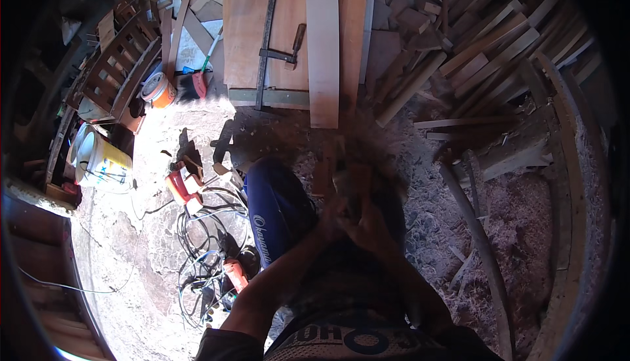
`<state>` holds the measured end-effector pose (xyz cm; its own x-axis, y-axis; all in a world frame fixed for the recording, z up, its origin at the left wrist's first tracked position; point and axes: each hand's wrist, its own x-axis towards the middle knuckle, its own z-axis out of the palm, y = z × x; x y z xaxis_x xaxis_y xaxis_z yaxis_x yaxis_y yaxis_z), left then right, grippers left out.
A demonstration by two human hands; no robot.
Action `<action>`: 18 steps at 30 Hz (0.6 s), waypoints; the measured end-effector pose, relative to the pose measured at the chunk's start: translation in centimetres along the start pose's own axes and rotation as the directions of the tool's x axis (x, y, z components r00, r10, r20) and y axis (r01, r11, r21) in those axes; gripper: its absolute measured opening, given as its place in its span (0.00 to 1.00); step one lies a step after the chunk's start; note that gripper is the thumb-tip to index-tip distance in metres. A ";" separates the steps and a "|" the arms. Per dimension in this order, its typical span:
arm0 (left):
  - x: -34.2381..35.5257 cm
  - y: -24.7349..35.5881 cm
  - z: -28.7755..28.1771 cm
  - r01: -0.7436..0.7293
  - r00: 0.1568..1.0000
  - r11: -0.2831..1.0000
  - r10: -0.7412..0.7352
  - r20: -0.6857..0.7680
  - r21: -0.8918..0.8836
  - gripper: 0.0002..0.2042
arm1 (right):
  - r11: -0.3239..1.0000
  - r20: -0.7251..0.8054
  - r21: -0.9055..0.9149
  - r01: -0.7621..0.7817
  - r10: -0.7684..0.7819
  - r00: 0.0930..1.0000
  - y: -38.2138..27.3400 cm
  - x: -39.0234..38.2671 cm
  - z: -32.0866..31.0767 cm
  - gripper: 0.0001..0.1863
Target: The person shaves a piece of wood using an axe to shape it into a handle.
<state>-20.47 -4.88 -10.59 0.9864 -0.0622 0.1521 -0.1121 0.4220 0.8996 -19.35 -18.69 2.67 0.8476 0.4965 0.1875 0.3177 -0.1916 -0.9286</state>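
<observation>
My left hand (pixel 331 222) and my right hand (pixel 367 230) are close together in front of my body, between my knees. Their fingers are closed round the near end of a dark, blocky object (pixel 344 180) that points away from me. Shadow and blur hide its exact kind. Just beyond it, a long pale board (pixel 322 52) lies lengthwise on a wooden worktop (pixel 289 26), its near end overhanging the edge. A bar clamp (pixel 264 52) with a wooden handle lies left of that board.
Left on the floor are tangled cables (pixel 197 249), an orange power tool (pixel 235 274), a red-and-white tool (pixel 184 187), a white bucket (pixel 105 161) and a small orange-and-white bucket (pixel 158 90). At right are stacked timber offcuts (pixel 485 65), a curved branch (pixel 479 243) and wood shavings (pixel 518 216).
</observation>
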 end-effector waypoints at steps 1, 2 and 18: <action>-1.3 0.2 0.2 0.109 0.993 0.985 -0.103 0.053 -0.137 0.16 | 0.999 0.009 -0.035 -0.036 0.037 0.999 0.2 -1.3 0.0 0.20; -1.6 0.2 0.2 0.216 0.975 0.964 -0.204 0.088 -0.156 0.17 | 0.999 -0.007 -0.018 -0.040 0.040 0.999 0.5 -2.2 -0.1 0.19; 3.5 4.4 -1.6 0.394 0.770 0.879 -0.475 0.426 0.268 0.09 | 0.938 -0.303 0.326 -0.120 0.224 0.926 0.7 -4.2 -2.7 0.24</action>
<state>-17.36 -1.82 -6.73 0.7616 -0.6335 -0.1364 0.2582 0.1036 0.9605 -21.55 -23.21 2.07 0.9851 0.1603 0.0624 0.0572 0.0367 -0.9977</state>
